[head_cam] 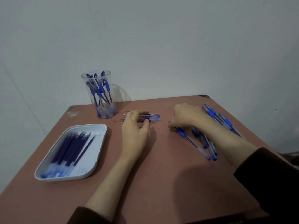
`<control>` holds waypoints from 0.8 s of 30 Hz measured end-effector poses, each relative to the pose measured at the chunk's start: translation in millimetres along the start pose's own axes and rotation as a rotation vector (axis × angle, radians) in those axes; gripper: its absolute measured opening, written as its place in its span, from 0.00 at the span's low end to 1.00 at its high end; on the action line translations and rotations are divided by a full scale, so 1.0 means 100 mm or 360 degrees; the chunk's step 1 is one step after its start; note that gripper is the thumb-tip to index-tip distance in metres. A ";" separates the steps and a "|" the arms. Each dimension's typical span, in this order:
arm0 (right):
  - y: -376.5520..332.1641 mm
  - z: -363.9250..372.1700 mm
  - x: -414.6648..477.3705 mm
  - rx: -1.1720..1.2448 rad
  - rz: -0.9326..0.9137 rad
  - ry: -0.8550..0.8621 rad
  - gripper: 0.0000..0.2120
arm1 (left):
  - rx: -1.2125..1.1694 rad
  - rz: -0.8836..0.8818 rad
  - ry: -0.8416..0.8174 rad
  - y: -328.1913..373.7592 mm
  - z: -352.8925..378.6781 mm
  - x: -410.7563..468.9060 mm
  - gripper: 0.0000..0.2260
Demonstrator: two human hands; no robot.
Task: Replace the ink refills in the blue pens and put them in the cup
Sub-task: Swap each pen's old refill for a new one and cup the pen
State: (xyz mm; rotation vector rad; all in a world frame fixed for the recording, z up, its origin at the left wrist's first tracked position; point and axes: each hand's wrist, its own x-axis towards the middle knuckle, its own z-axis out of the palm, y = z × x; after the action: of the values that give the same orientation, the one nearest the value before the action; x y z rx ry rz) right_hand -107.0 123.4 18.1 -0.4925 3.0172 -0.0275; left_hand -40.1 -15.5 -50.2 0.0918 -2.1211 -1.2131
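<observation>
A clear plastic cup point(103, 94) with several blue pens stands at the table's back left. Just right of it lies a small row of ink refills point(153, 118); my left hand point(135, 126) rests over them, its fingertips touching them. A pile of blue pens point(215, 125) is spread at the right. My right hand point(186, 117) reaches into that pile, fingers curled round a blue pen point(186, 136) at the pile's left edge. The forearm hides part of the pile.
A white tray point(97, 159) holding several dark blue refills sits at the front left of the reddish table point(161, 175). A grey wall rises right behind the table. The table's right edge runs close past the pen pile.
</observation>
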 end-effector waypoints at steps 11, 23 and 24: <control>-0.47 0.14 0.09 0.0877 -0.0777 0.0366 0.04 | -0.0101 -0.0003 0.0210 -0.13 -0.31 0.14 0.13; -0.39 0.41 0.12 0.0839 -0.0721 0.0705 0.13 | -0.0345 -0.0310 0.0044 -0.18 -0.29 0.18 0.07; -0.37 0.41 0.12 0.0847 -0.0718 0.0714 0.13 | -0.0344 -0.0322 0.0030 -0.17 -0.29 0.19 0.06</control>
State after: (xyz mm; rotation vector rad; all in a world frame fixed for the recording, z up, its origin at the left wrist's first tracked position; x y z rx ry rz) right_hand -102.7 84.0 -22.5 -1.2086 3.0135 -1.0604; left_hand -41.7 -53.6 -44.4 0.2246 -1.9873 -1.5462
